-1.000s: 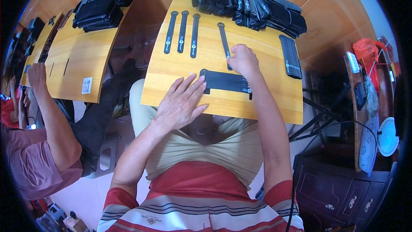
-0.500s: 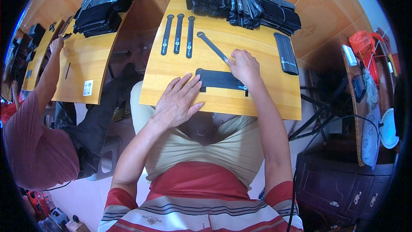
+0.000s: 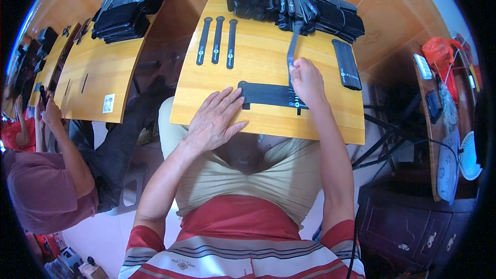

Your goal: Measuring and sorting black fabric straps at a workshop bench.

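My left hand (image 3: 214, 118) lies flat on the wooden table, fingers stretched, its fingertips at the left end of a stack of black straps (image 3: 266, 94). Over the right end of that stack, my right hand (image 3: 309, 81) pinches one long black strap (image 3: 293, 46) near its lower end. The strap points away from me, its far part blurred, toward the pile at the back. Left of it, three single black straps with round-holed ends lie side by side: a left strap (image 3: 204, 41), a middle strap (image 3: 218, 40) and a right strap (image 3: 231, 44).
Heaped bundles of black straps (image 3: 253, 0) line the table's back edge, with a tied bundle (image 3: 336, 15) at their right. Another strap stack (image 3: 346, 64) sits by the right edge. At left, a co-worker (image 3: 49, 181) sits at a second table (image 3: 98, 72) bearing more black bundles (image 3: 121, 20).
My right hand has swung the held strap from leaning left to pointing straight away, moving slightly right and nearer. My left hand stays put. The co-worker's arm has drawn back.
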Demonstrator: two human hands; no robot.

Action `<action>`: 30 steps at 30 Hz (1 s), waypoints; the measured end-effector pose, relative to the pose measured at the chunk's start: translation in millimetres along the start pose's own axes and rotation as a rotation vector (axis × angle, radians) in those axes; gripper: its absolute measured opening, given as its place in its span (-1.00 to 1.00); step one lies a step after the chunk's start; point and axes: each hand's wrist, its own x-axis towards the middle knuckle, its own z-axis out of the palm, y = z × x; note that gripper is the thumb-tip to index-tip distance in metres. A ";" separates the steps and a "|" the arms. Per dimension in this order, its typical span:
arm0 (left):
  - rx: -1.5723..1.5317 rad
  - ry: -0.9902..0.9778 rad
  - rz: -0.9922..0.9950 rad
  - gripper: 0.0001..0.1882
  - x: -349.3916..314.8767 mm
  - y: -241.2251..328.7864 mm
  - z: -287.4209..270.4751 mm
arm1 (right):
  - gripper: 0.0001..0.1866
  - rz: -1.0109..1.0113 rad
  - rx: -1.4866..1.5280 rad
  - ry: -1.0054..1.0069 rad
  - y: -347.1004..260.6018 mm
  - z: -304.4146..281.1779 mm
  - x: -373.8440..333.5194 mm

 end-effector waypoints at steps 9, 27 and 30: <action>-0.017 -0.021 0.014 -0.36 2.8 1.1 -5.9 | -0.88 0.080 0.494 0.303 -9.7 -11.2 -38.4; -1.709 0.226 -0.520 -0.55 8.0 22.5 -14.4 | -0.82 -0.063 0.618 -0.228 -26.1 -33.4 -125.7; -1.753 0.223 -0.480 -0.57 4.5 16.3 -11.8 | -0.80 -0.130 0.601 -0.240 -24.7 -36.4 -126.6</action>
